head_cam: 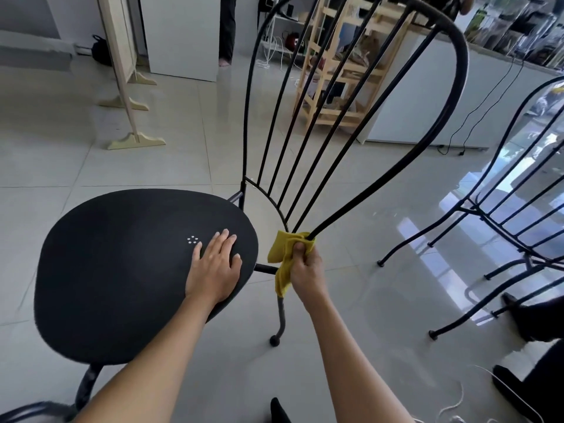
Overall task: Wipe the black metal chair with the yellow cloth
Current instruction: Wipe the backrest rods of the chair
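The black metal chair (122, 270) stands in front of me, its round seat at the lower left and its tall barred back rising toward the upper right. My left hand (215, 267) lies flat on the right part of the seat, fingers straight. My right hand (305, 270) grips the yellow cloth (282, 257), wrapped around the bottom of the backrest's outer rod where the bars meet beside the seat. A loose end of the cloth hangs down below my fist.
A second black metal chair (503, 209) stands close on the right. Behind the backrest are a wooden shelf (341, 71) and a white counter with cables (476, 117). A folding wooden screen (128, 87) stands at the left on the glossy tile floor. Another person's legs (227, 29) show at the back.
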Demonstrator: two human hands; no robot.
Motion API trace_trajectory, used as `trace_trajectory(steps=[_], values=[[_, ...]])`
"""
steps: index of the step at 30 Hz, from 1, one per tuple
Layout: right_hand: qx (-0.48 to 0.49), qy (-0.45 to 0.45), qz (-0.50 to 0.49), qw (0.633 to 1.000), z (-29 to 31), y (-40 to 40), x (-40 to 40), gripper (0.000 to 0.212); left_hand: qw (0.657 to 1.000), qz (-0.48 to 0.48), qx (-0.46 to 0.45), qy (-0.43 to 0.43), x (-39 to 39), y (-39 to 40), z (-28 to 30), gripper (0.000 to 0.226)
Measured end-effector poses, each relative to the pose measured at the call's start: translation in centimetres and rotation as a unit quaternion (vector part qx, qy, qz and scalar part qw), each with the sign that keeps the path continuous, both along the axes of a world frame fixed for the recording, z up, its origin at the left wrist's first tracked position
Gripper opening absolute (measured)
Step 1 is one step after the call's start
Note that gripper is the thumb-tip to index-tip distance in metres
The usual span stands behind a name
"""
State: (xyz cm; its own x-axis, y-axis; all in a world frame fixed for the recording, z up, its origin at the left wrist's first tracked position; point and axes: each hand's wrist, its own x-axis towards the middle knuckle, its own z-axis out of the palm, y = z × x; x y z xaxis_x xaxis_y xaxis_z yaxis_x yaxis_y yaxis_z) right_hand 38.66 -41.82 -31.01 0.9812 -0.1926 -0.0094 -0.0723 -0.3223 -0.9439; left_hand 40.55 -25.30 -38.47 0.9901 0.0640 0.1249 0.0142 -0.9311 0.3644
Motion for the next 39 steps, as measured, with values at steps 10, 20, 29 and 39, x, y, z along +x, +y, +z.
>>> trace_trajectory(steps=[10, 20, 29, 39], values=[[-0.072, -0.054, -0.111, 0.990, -1.0, 0.0, -0.8, 0.024, 1.000, -0.003, -0.006, -0.003, 0.0, 0.0, -0.1, 0.052], [-0.153, -0.097, -0.148, 0.972, -0.6, -1.0, -4.4, 0.032, 0.998, -0.034, -0.024, 0.053, 0.4, 0.6, 0.4, 0.054], [-0.224, -0.199, 0.018, 0.954, 3.7, 0.8, -2.5, 0.019, 0.997, -0.040, 0.029, 0.050, 0.1, 2.9, 0.1, 0.070], [-0.580, -0.139, 0.083, 0.798, 9.9, 5.9, 9.9, 0.034, 0.999, -0.030, 0.018, 0.023, 0.4, 2.8, -0.5, 0.074]])
